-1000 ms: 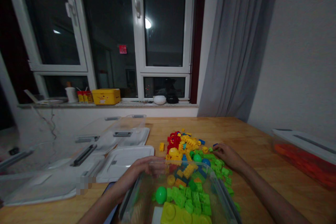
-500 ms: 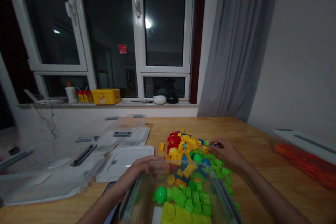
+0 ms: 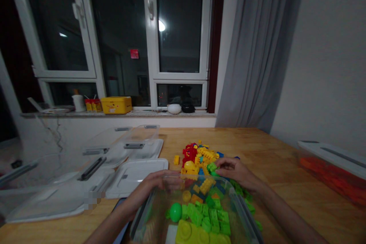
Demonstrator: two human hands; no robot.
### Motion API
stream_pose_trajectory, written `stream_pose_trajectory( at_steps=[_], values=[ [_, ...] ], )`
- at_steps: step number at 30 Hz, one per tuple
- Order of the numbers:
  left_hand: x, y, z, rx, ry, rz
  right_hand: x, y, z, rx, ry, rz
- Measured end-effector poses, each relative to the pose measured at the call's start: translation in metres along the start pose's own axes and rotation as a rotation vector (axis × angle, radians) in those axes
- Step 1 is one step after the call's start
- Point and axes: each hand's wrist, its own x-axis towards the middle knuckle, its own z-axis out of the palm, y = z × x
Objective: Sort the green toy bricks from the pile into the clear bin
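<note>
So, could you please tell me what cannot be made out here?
In the head view:
Open clear bin, near end: cut off by bottom edge.
Left hand, fingers' exact hold: faint through clear plastic.
Count of green blocks at the right hand: too small.
Flat dark-blue item: partly covered by the left forearm.
Separate red-orange pieces in the lidded bin: blurred through its side.

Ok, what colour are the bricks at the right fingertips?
Those bricks are green; see the head view.

L grip (image 3: 160, 179) on clr bin (image 3: 248, 215); R grip (image 3: 236, 172) w/ grn blk (image 3: 211, 167).
</note>
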Motion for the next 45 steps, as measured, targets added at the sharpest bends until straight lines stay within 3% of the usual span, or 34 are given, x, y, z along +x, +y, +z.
stream_pose_trajectory(
  at_steps=[9, 14, 16, 19, 22, 24, 30, 38, 45],
  values=[
    [0.004, -0.009, -0.009, 0.072, -0.001, 0.035, -0.008, -0.008, 0.010, 0.036, -0.171, -0.066],
    [0.005, -0.009, -0.010, 0.054, -0.020, 0.016, -0.008, -0.012, 0.009, 0.035, -0.193, -0.088],
    [0.004, -0.007, -0.008, 0.029, -0.019, 0.013, -0.005, -0.009, 0.006, 0.060, -0.119, -0.049],
    [0.001, -0.005, -0.005, 0.008, -0.014, 0.001, 0.005, 0.006, -0.007, 0.044, 0.099, 0.003],
    [0.002, -0.008, -0.006, -0.017, -0.019, -0.006, 0.017, 0.030, -0.026, -0.153, 0.298, -0.031],
    [0.005, -0.011, -0.009, -0.041, -0.034, -0.011, 0.022, 0.049, -0.039, -0.336, 0.352, -0.046],
    [0.009, -0.015, -0.013, -0.039, -0.058, 0.008, 0.022, 0.086, -0.050, -0.659, 0.210, -0.186],
    [0.004, -0.011, -0.009, 0.030, 0.004, -0.004, 0.017, 0.087, -0.043, -0.712, 0.104, -0.230],
    [0.001, -0.008, -0.007, 0.045, 0.013, -0.003, 0.019, 0.095, -0.051, -0.747, 0.106, -0.225]
  ],
)
